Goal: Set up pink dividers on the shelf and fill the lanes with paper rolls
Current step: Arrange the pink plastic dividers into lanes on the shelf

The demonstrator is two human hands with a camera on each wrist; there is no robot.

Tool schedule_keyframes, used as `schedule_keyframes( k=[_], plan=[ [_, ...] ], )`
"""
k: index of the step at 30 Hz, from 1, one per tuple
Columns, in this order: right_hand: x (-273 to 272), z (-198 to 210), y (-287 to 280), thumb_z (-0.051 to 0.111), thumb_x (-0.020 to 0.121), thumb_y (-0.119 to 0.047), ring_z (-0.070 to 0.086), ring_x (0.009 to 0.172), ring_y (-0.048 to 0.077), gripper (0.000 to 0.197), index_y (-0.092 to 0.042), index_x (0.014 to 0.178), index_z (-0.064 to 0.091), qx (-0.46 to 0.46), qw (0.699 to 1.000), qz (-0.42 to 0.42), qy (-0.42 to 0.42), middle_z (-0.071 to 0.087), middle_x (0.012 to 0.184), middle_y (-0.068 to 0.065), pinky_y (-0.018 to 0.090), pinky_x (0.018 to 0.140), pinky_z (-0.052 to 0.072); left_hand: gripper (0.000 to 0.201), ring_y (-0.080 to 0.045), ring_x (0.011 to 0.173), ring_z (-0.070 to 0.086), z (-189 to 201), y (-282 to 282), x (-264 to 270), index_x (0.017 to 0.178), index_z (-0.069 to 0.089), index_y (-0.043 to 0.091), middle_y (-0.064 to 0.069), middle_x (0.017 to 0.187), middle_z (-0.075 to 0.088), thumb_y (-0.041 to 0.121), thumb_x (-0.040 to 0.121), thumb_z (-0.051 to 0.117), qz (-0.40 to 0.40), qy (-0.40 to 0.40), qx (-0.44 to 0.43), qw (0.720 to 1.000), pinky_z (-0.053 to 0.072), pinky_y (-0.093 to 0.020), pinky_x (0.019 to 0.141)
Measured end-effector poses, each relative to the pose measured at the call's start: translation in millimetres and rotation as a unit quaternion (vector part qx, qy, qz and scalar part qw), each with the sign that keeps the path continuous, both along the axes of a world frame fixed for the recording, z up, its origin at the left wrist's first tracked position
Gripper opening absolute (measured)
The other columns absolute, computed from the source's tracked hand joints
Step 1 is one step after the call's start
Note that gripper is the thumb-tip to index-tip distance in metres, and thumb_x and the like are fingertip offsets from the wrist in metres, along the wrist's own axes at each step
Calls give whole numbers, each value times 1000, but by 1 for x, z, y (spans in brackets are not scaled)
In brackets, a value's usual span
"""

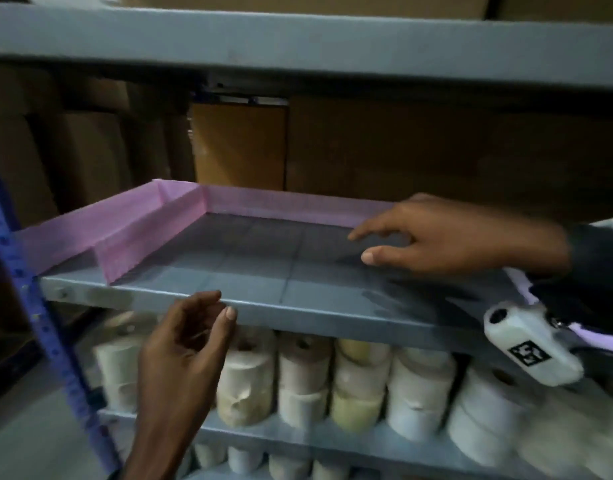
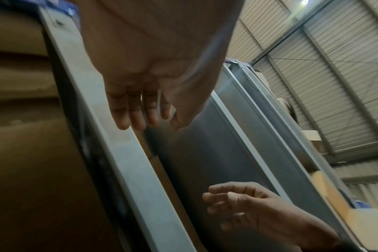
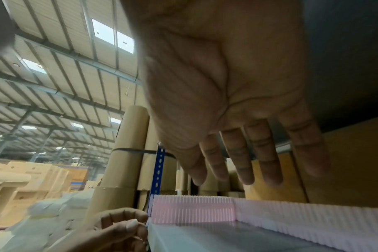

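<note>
The grey shelf (image 1: 256,271) carries pink dividers: one along the back (image 1: 284,206), one along the left edge (image 1: 80,230) and a second one (image 1: 152,233) close beside it. My right hand (image 1: 395,237) hovers over the right part of the shelf, fingers spread, holding nothing. My left hand (image 1: 208,323) hangs just in front of the shelf's front edge, fingers loosely curled and empty. Paper rolls (image 1: 305,379) stand packed on the shelf below. In the right wrist view the ribbed pink dividers (image 3: 194,211) meet at a corner beyond my right hand's fingers (image 3: 240,162).
A blue slotted upright (image 1: 24,299) holds the rack at the left. Another grey shelf (image 1: 298,43) hangs close overhead. Brown cartons (image 1: 239,147) stand behind the shelf. A white wrist camera (image 1: 530,344) sits under my right forearm. More rolls (image 1: 242,459) fill a lower level.
</note>
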State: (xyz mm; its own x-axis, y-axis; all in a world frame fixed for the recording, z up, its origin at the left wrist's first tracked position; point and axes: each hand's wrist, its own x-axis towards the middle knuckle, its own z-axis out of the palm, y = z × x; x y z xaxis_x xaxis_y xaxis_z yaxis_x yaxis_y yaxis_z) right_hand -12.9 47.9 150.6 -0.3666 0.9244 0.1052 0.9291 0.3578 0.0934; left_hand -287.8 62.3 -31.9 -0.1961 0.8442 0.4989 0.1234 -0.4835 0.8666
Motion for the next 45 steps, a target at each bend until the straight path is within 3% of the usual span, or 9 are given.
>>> schedule_keyframes(
  k=[7,12,16,19,24,28,35,41,45],
  plan=[
    [101,-15,-96,49,85,-55,53,77,-24,45,-34,120,67,57,988,-119,79,65,115,-27,2,71,38,15,3,82,73,5,-42,105,96,76,24,18,90,78,29,82,75,-157,28,52,986,52,-6,75],
    [187,-33,-146,62,90,-34,66,88,-3,22,-27,107,75,112,952,-210,191,74,99,-18,31,82,55,7,0,70,69,15,-79,176,87,75,31,20,81,74,38,88,73,-207,101,110,967,49,-9,65],
    [239,-67,-164,64,90,-22,65,81,-4,16,-23,100,77,118,942,-232,212,75,94,-12,11,71,47,11,4,81,69,27,-100,237,87,74,32,21,88,74,42,90,68,-242,162,133,947,48,-8,70],
    [257,-91,-163,63,89,-16,63,83,-3,17,-19,98,77,123,947,-199,219,75,99,-8,2,72,40,26,10,97,66,36,-97,278,107,78,26,17,105,76,43,93,65,-227,264,164,923,45,-6,82],
    [271,-112,-138,56,95,-20,61,113,13,27,-14,116,71,90,962,-142,215,69,123,-1,24,100,44,54,-19,146,45,47,-68,330,153,50,14,-4,159,49,33,103,59,-211,449,150,855,34,-27,118],
    [283,-126,-128,52,98,-27,60,115,11,30,-18,121,69,107,955,-133,242,67,127,-4,21,99,42,53,-20,145,47,36,-61,336,152,51,20,0,160,48,39,102,56,-189,521,179,813,35,-32,118],
    [286,-132,-125,55,94,-34,61,108,6,27,-28,116,70,110,934,-155,302,67,120,-15,27,92,48,29,-29,94,72,20,-72,319,114,79,12,-5,109,74,11,85,79,-146,422,290,846,56,-30,76],
    [286,-133,-125,58,93,-40,64,95,4,31,-28,120,67,108,901,-196,372,69,113,-12,23,82,48,28,-16,97,68,21,-91,289,111,79,7,-6,106,75,19,97,57,-53,273,342,898,51,-21,87],
    [284,-126,-119,62,92,-40,62,109,13,49,-18,135,56,85,872,-218,429,64,125,-4,32,96,51,21,-2,87,66,39,-101,250,106,76,19,6,94,75,29,100,59,-12,159,295,942,43,-4,85]
  ],
)
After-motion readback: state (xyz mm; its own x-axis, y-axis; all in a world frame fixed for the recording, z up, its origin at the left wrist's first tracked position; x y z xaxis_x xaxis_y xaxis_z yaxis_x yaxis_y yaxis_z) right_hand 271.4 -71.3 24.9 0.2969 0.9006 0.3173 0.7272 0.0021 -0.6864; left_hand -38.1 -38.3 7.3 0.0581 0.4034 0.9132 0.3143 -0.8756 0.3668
